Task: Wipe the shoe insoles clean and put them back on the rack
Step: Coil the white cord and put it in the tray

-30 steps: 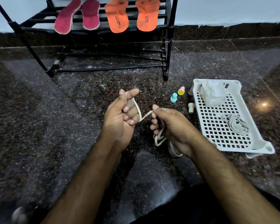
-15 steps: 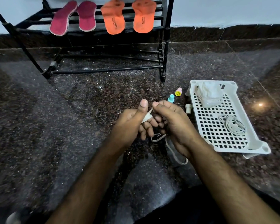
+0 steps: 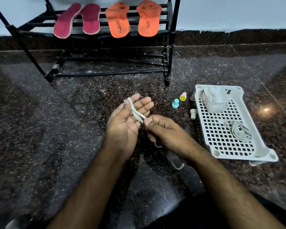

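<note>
Two orange insoles (image 3: pixel 132 19) w/ unreadable print, hands (image 3: pixel 139 123) holding lace (image 3: pixel 136 113)

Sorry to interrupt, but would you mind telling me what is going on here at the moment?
A person sits on the dark stone floor handling a white lace. It lies across the open left hand, while the right hand pinches its other end. Two pink insoles and two orange insoles lie on the black rack. A white tray on the right holds another bundled lace.
</note>
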Demonstrator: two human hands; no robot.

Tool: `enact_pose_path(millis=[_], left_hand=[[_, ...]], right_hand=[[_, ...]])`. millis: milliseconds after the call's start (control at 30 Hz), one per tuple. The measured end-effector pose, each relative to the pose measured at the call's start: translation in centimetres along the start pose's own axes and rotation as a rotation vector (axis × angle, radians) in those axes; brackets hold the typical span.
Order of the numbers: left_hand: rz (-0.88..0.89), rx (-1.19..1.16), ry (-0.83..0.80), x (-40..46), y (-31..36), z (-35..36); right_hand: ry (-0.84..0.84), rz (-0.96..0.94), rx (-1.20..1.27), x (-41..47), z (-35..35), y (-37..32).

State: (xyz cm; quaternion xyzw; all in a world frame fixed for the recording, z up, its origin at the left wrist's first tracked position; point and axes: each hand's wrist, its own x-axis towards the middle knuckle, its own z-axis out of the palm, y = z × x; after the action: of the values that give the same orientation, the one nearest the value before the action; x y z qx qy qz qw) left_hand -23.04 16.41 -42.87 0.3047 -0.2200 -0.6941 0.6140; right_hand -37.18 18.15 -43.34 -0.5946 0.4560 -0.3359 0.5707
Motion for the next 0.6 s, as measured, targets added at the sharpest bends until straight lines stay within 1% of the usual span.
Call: enact_pose_path(millis=[133,233,333,467,600], left_hand=[[0.034,0.033,0.014,-0.1,0.4,0.4],[0.053,0.105,0.020,-0.1,0.2,0.4],[0.073,0.184,0.004,-0.1,-0.3,0.3],[0.096,0.290,-0.060,0.0,-0.7,0.1],[0.160,0.377,-0.049,0.1,-0.9,0.1]], right_hand=[[0.050,-0.011,-0.020,0.0,0.0,-0.1],[0.115,-0.019,0.011,0.2,-0.5,0.0],[0.118,-0.006,0.112,0.2,-0.6,0.2],[0.099,0.000,0.167,0.3,-0.1,0.2],[0.185,-0.053,0.122,0.4,-0.6,0.6]])
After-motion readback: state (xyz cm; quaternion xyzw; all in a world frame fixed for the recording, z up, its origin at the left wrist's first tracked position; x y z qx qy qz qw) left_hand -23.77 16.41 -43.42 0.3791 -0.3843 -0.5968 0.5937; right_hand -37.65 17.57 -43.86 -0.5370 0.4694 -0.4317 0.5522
